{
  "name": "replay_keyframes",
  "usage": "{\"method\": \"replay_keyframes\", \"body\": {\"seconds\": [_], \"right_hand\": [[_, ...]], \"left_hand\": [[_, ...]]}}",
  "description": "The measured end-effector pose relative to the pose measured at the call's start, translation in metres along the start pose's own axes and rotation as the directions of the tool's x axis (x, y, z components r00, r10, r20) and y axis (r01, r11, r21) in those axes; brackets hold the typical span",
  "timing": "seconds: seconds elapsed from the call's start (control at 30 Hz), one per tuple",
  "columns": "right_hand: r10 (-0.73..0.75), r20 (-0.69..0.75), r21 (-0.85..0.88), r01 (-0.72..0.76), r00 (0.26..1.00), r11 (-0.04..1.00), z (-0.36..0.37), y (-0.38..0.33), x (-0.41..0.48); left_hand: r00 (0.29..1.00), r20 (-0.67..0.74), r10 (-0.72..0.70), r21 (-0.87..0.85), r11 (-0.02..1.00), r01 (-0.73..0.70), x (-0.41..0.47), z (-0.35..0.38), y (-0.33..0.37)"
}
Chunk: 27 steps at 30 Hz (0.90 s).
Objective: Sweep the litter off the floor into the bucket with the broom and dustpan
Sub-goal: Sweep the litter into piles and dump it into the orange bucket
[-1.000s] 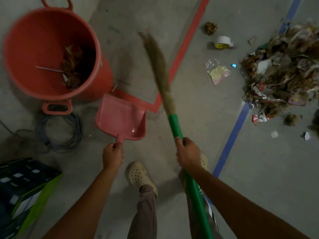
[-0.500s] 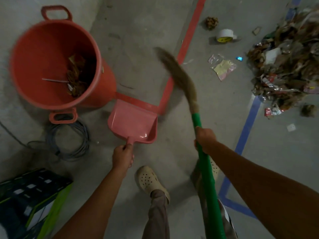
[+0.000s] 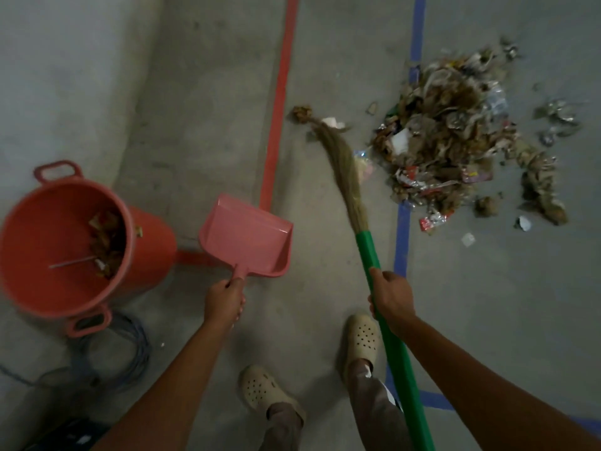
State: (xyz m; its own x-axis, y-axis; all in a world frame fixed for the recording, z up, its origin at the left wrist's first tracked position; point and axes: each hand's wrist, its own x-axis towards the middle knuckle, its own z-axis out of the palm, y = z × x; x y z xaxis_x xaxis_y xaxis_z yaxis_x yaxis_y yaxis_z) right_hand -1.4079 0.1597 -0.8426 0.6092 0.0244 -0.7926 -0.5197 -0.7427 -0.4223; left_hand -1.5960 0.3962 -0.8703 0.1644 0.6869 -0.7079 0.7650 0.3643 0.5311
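The litter (image 3: 455, 138) lies in a big heap on the floor (image 3: 487, 320), at about 1 o'clock. The broom (image 3: 344, 177) bristles point to its left edge; the right hand (image 3: 392, 296) has its fingers wrapped on the green handle. The left hand (image 3: 224, 302) grips the empty dustpan (image 3: 245, 237), beside the bucket (image 3: 58, 249) at 9 o'clock. I judge this the gathering step: next, lower the pan and sweep litter in.

**Plastic, straw and bare concrete**

We see a smooth, faintly glossy pink plastic dustpan (image 3: 244, 237), a matt red plastic bucket (image 3: 39, 252), a broom (image 3: 348, 177) of dry straw-like bristles on a glossy green handle, crumpled paper-and-foil litter (image 3: 455, 141), and rough matt concrete floor (image 3: 201, 92).
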Motion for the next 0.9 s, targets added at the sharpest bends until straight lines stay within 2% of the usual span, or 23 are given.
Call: {"method": "replay_keyframes", "body": {"seconds": [0.13, 0.33, 0.53, 0.63, 0.77, 0.9], "right_hand": [[-0.025, 0.095, -0.017, 0.027, 0.995, 0.999, -0.036, -0.025, -0.014], [-0.053, 0.112, -0.079, 0.062, 0.992, 0.995, -0.064, -0.090, 0.013], [-0.091, 0.099, -0.104, 0.102, 0.991, 0.989, -0.022, -0.185, 0.108], [-0.094, 0.112, -0.184, 0.113, 0.989, 0.976, 0.021, -0.228, 0.170], [0.024, 0.129, -0.282, 0.014, 0.991, 0.959, 0.074, -0.265, 0.236], [0.169, 0.080, -0.231, -0.146, 0.982, 0.962, 0.094, -0.267, 0.275]], "left_hand": [[0.998, -0.033, 0.055, 0.031, 0.998, -0.054, -0.018, 0.007, 0.058], [0.994, -0.043, 0.105, 0.018, 0.994, -0.104, 0.011, 0.030, 0.134], [0.991, -0.049, 0.126, 0.040, 0.991, -0.124, 0.114, 0.055, 0.190], [0.988, -0.024, 0.153, 0.042, 0.987, -0.152, 0.175, 0.068, 0.210], [0.986, 0.015, 0.163, 0.077, 0.983, -0.164, 0.241, 0.080, 0.226], [0.986, 0.045, 0.164, 0.137, 0.976, -0.168, 0.287, 0.094, 0.240]]}}
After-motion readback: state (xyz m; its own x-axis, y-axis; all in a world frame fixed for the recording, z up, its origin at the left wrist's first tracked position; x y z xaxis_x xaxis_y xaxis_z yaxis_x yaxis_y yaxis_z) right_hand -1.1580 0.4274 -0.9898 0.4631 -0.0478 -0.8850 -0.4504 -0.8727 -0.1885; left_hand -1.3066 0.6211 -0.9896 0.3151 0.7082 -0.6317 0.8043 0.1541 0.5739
